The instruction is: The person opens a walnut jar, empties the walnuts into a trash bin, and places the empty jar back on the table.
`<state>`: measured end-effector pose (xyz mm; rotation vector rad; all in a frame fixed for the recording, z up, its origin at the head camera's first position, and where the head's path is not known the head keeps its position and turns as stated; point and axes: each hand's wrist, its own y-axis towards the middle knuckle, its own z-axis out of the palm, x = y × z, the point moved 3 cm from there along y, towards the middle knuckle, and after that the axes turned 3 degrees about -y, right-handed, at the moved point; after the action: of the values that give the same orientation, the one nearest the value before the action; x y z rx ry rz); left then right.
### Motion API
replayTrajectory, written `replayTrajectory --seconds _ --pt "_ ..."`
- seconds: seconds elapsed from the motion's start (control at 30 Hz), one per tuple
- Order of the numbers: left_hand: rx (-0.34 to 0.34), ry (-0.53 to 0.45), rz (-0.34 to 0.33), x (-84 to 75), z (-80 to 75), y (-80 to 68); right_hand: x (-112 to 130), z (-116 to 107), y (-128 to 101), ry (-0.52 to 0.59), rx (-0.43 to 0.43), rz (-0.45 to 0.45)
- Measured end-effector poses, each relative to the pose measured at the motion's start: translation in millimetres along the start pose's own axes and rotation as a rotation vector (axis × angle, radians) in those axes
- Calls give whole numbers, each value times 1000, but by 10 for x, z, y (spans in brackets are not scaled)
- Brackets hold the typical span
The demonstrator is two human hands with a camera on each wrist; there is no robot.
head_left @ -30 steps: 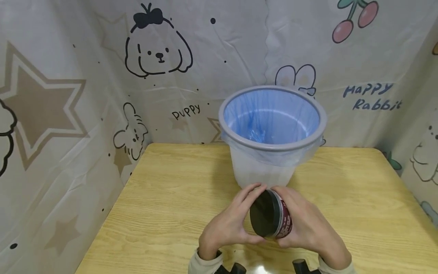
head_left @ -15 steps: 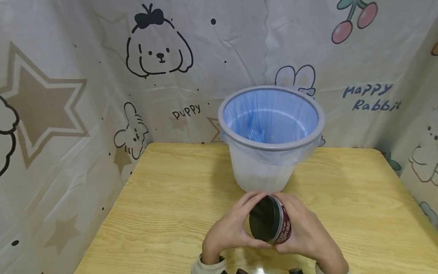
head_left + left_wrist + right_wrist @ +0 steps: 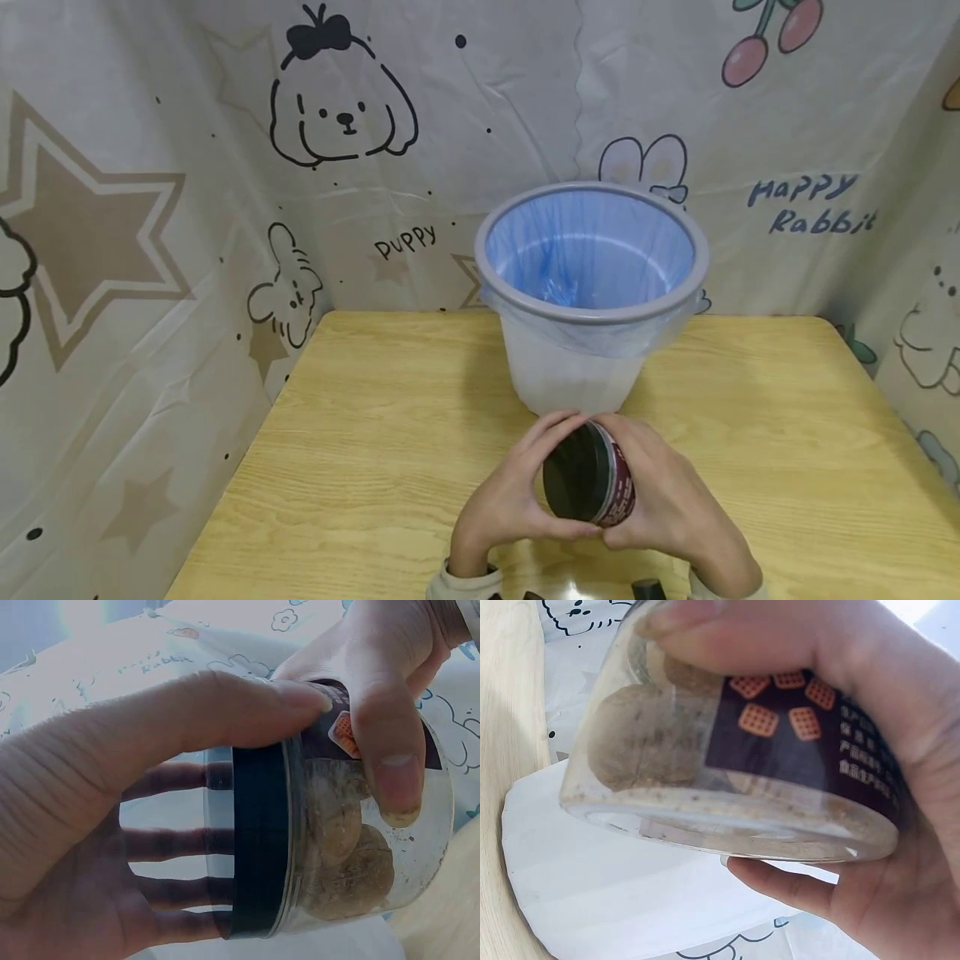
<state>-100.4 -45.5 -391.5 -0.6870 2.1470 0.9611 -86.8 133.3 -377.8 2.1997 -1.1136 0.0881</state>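
Note:
A clear round jar with a dark lid and a dark maroon label [image 3: 769, 724] is held tilted between both hands, close in front of the bin. Brown rounded pieces [image 3: 352, 877] show through its wall, with crumbs along the base. My left hand [image 3: 517, 492] grips the dark lid [image 3: 261, 840], thumb on the near side and fingers spread round the far side. My right hand [image 3: 660, 492] holds the jar body [image 3: 621, 492], its thumb lying over the label in the left wrist view. The lid faces left and the base right.
A white bin [image 3: 577, 371] with a grey rim and a blue liner bag [image 3: 600, 242] stands on the wooden table [image 3: 375, 442] just beyond the hands. A printed curtain [image 3: 465, 100] hangs behind and at both sides. Dark cylindrical parts [image 3: 647, 589] show near the wrists.
Both hands and the jar dip slightly in the head view, then come up a little. The left hand stays on the lid and the right on the body. The head view shifts slightly.

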Motion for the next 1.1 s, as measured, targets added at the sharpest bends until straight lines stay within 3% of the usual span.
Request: replayTrajectory --seconds 0.2,0.47,0.77,1.0,1.1 --pt "-25 -33 -40 13 -12 -16 26 6 14 -10 -4 -7" --pt "-1 4 69 5 -37 -40 37 -4 9 9 7 1" --pt "-47 11 -12 13 -31 -76 33 -24 6 14 -9 8" --pt "-19 27 74 -4 -61 -68 22 -8 0 -18 -3 -14" --pt "-9 16 77 -7 -68 -61 17 -2 -2 -20 0 -15"
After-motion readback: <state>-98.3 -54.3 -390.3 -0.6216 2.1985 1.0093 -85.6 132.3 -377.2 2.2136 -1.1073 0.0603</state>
